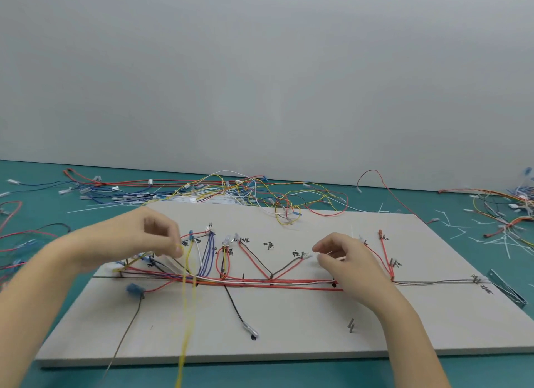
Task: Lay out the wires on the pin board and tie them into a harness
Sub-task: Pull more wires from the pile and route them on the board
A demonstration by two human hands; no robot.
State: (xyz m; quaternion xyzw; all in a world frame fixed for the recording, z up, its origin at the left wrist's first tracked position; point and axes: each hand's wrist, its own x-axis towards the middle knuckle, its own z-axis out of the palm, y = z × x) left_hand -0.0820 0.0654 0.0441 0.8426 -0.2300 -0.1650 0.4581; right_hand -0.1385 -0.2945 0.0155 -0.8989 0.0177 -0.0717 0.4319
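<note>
Teal table [289, 373] under everything — plain grey wall [260, 69] behind its far edge. Metal bracket [507, 289] lies on the table's right side, near the front.

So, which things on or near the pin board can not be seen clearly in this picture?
- Left hand, head view: motion blur hides how its fingertips hold the yellow wire.
- Yellow wire: its lower end is cut off by the bottom edge.
- Handwritten labels on the pin board: too small to read.
- Right hand: its palm hides the wires beneath.
</note>
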